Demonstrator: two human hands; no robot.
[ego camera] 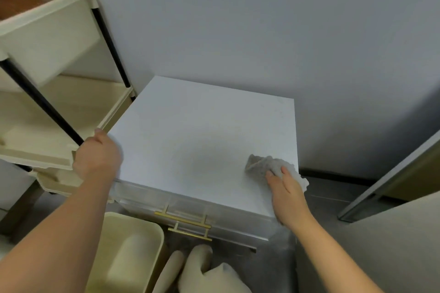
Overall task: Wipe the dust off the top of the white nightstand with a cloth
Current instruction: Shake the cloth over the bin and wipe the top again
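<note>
We see the left hand (96, 157) curled over the front-left corner of the white nightstand (202, 131), gripping its edge. Left of it a cream tiered cart (47, 107) with black posts stands just beside the nightstand's left side, so no slack there. The top itself is bare and open from the left edge across to the cloth, back edge tight against the grey wall (238, 19). Surface is matte white, faint specks near the back-right corner, a soft shadow mid-front. The grey cloth (266, 165) sits bunched at the right edge near the front, part of it hanging past the edge. The right hand (288, 195) lies flat on it, fingers together, pressing it down. Below the front edge: two brass drawer handles (188, 225), a cream bin (128, 252) on the floor front-left, pale slippers (202, 266) front-centre. To the right, open grey floor, then an angled metal door frame (390, 178).
</note>
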